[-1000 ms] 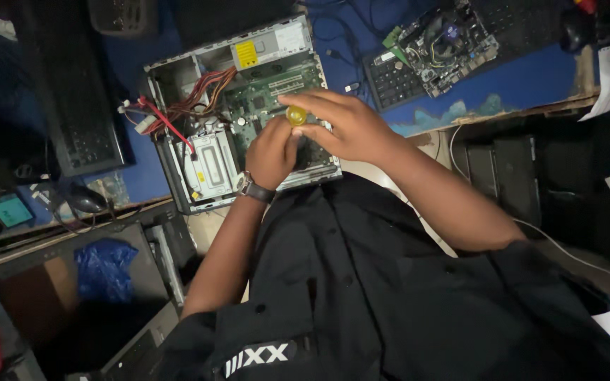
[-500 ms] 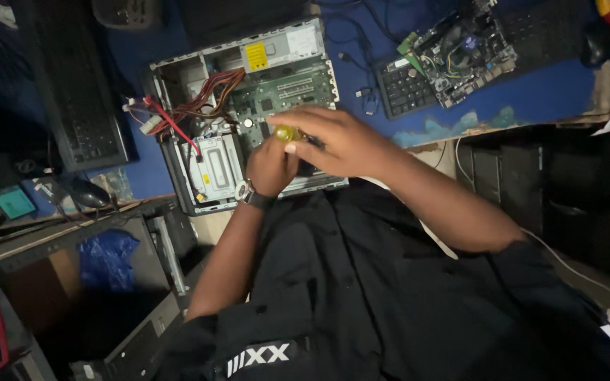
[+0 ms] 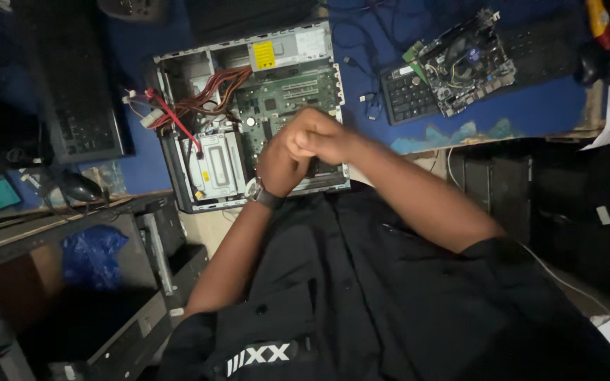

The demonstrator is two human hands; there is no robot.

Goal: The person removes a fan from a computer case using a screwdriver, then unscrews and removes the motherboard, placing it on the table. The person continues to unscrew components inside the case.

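- Both hands work inside the open computer case (image 3: 248,113), directly beneath them.
- Right hand (image 3: 319,137) is fisted, contents hidden; left hand (image 3: 277,166) curls against it.
- The next move likely needs steady downward pressure.

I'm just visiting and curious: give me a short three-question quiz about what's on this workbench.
1. True or false: the computer case lies with its side open.
2. Where are the left hand and right hand? A) together over the case B) on the black keyboard C) on the loose circuit board
3. What is on the left wrist?

Key:
1. True; the green board inside and red and orange wires show.
2. A
3. A wristwatch.
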